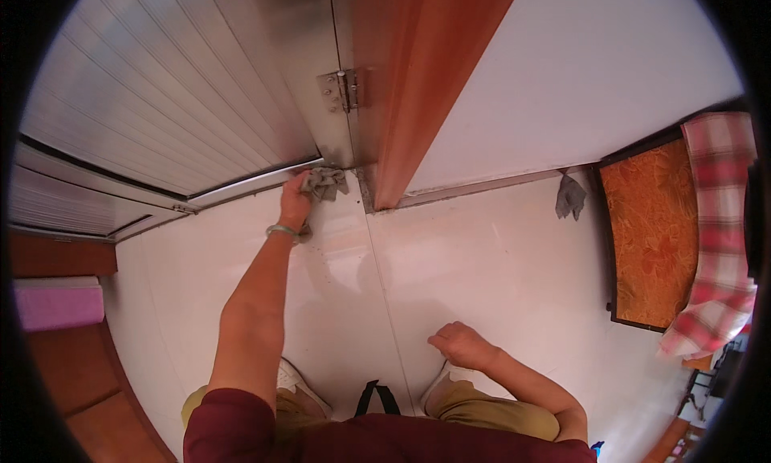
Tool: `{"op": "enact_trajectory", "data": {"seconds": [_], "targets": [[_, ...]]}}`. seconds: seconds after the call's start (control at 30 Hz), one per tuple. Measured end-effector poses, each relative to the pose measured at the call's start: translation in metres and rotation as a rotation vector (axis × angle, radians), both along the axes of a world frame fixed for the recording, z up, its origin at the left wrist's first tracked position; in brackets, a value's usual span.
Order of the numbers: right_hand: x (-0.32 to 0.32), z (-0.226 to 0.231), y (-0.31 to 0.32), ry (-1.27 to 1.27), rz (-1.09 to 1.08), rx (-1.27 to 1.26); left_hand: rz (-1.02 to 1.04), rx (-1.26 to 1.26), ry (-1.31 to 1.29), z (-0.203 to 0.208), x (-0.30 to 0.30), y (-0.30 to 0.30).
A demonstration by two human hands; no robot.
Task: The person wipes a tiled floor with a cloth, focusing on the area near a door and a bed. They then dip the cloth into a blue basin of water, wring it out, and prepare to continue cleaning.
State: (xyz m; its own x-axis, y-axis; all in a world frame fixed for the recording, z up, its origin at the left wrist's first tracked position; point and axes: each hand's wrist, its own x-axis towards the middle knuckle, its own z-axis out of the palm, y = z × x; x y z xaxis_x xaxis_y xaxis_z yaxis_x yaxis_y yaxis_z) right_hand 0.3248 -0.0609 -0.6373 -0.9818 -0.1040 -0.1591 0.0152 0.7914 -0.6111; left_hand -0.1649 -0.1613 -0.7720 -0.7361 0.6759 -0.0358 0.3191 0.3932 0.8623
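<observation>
My left hand (294, 202) reaches forward and grips a crumpled grey cloth (324, 183), pressing it against the bottom corner where the ribbed metal door (185, 93) meets the white tiled floor (482, 254). A bracelet circles that wrist. My right hand (461, 344) rests loosely curled on my right knee, holding nothing. I am crouched; my white shoes show below.
An orange-brown wooden door frame (418, 93) rises beside a metal hinge (341, 89). A second grey rag (569, 198) lies by the white wall's base. An orange cushioned seat (650, 230) with a red checked cloth (719, 230) stands right. A pink object (56, 304) sits left.
</observation>
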Motion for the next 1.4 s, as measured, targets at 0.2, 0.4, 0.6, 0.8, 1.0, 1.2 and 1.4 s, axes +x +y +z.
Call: {"op": "enact_trajectory", "data": {"seconds": [0.2,0.4,0.6,0.8,1.0,1.2,1.4], "targets": [[0.013,-0.004,-0.016,-0.016,-0.087,-0.135,-0.148,0.085,0.515,-0.021,0.132,0.035],[-0.005,-0.021,-0.019,0.002,0.046,-0.128,-0.275,-0.001,0.086,0.002,0.195,0.009],[-0.034,-0.023,-0.008,0.052,0.027,-0.081,0.078,0.158,-0.282,0.080,0.131,-0.013],[-0.018,-0.036,0.000,0.002,0.033,-0.030,0.196,-0.135,0.017,0.082,-0.019,-0.126],[0.005,-0.069,-0.007,-0.110,-0.054,-0.139,0.380,-0.769,0.433,-0.014,0.026,-0.221],[-0.035,-0.066,-0.015,-0.075,0.092,-0.110,0.266,-0.991,0.664,-0.018,0.156,-0.147],[-0.053,-0.058,-0.026,0.046,0.003,-0.194,0.038,-0.906,0.673,0.006,0.237,-0.080]]}}
